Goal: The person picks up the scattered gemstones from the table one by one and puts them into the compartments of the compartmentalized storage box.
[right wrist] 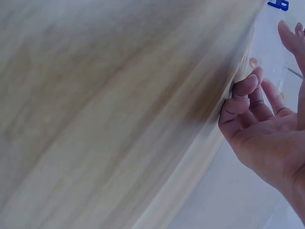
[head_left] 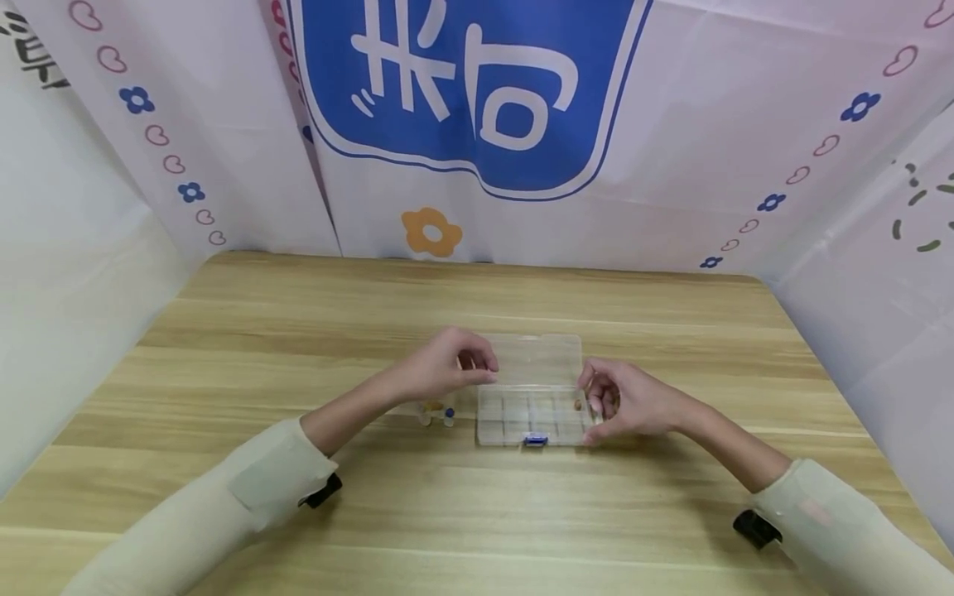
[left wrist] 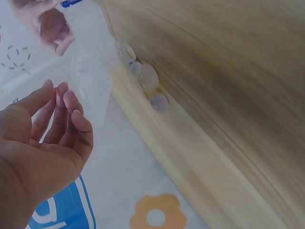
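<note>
A clear plastic compartment box [head_left: 514, 430] lies on the table with its clear lid [head_left: 532, 360] folded back and a blue latch [head_left: 535, 440] at its front edge. One small orange-brown piece [head_left: 577, 405] shows in a compartment at the right. My right hand [head_left: 629, 399] holds the box by its right end, thumb at the front corner and fingertips toward the back. Over the left edge of the lid hovers my left hand [head_left: 450, 364], fingers loosely bent, with nothing seen between them in the left wrist view. Small clear containers [left wrist: 147, 78] stand left of the box.
Among the small containers, one has a blue top [head_left: 450, 412], and something yellow [head_left: 432, 406] lies by them. The wooden table [head_left: 447, 530] reaches back to a printed cloth [head_left: 641, 215]. Dark wrist devices [head_left: 756, 528] show below both sleeves.
</note>
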The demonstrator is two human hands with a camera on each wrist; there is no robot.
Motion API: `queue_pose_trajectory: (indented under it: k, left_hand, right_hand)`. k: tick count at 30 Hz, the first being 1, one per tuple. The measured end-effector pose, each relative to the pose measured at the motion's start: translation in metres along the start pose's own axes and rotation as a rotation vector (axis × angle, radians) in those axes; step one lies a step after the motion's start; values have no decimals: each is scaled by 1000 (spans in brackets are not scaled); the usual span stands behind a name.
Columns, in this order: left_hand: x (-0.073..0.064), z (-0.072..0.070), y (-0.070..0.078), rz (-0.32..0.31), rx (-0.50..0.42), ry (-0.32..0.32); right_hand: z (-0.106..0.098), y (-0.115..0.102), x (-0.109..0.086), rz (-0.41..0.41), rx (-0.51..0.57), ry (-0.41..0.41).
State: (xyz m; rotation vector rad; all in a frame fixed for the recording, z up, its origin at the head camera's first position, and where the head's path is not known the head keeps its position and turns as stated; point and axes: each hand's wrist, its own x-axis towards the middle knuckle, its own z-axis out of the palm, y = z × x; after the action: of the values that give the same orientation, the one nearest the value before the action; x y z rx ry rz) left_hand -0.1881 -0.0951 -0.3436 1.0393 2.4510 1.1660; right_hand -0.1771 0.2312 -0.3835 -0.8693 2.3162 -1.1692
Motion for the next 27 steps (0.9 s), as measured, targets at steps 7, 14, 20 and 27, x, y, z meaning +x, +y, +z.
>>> queue_pose_trajectory:
  k: [7,14,20,27]
  left_hand:
    - [-10,-9,-2,-33,2,17]
    - [-15,-12,-5,-24,17,22]
    - [-18,-14,-6,-28,21,35]
    - [-20,-17,-10,-29,14,47]
  right_hand:
    - [0,-1,0,6,-24,-4]
    - [0,0,-1,13,-28,-2]
    - [1,-2,-1,18,-23,-1]
    - [0,-2,-1,6,-30,-5]
